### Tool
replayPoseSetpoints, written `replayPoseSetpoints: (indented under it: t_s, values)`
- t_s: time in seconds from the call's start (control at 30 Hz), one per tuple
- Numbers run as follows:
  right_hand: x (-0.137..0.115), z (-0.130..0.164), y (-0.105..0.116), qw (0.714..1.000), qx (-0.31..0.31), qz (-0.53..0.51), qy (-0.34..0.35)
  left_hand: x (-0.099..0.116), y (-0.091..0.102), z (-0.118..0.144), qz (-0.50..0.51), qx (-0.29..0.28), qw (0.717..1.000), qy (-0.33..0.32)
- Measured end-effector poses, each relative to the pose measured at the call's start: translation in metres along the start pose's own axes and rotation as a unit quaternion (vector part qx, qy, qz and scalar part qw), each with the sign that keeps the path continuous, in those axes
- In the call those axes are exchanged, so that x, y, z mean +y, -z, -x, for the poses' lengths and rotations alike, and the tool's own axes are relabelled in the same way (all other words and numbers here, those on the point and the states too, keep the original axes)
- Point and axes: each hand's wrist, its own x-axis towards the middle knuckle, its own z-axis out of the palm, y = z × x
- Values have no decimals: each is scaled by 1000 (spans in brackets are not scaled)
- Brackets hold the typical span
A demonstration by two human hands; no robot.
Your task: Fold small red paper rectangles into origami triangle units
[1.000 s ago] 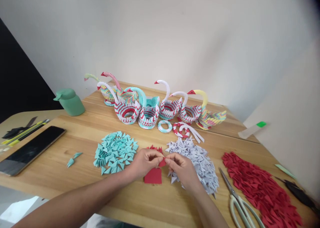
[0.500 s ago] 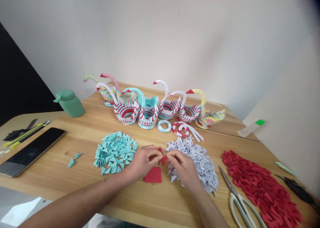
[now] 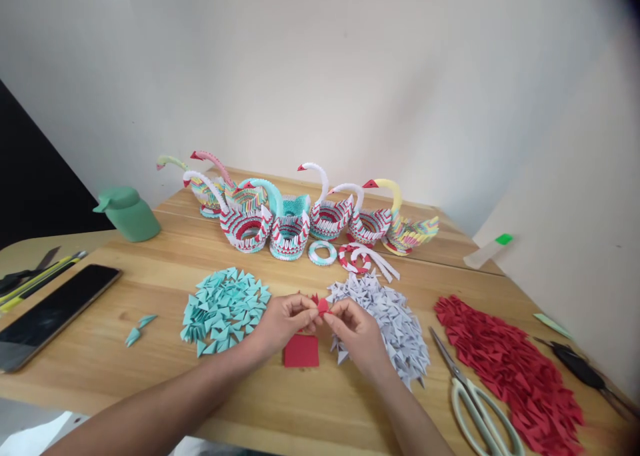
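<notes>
1. The step in hand looks like folding one small red paper piece [image 3: 323, 305] into a triangular unit: both hands meet over the wooden worktop [image 3: 165, 369], between the round heap of teal folded paper triangles [image 3: 224, 303] and the heap of pale grey folded paper triangles [image 3: 387, 319].
2. The left hand [image 3: 285, 321] is closed in a pinch, thumb and fingertips on the left edge of the red piece; the right hand [image 3: 355, 329] pinches its right edge in the same way. The piece is held just above the worktop, not resting on it.
3. Directly below the hands lies a flat red paper square [image 3: 301, 351], untouched.
4. By my judgement the next move calls for a firm crease, pressed with the thumbs while the fingertips keep the edges aligned; the piece is small, so it could slip.
5. Both forearms come in from the lower edge and converge, wrists low, fingers curled inward.
6. White-handled scissors [image 3: 475, 403] lie to the right, beside a spread of red folded paper triangles [image 3: 510, 369].
</notes>
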Motion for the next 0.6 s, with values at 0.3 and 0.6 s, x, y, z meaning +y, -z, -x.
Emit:
replayPoseSetpoints:
  t_s: [0.3,0.6]
  values:
    - [-1,1,4,999,16,33,11,-3,0,3,-83,-4,997,4]
    - [0,1,4,1000,-7,-10,-19,-3,-1,6,-77,13,997,-22]
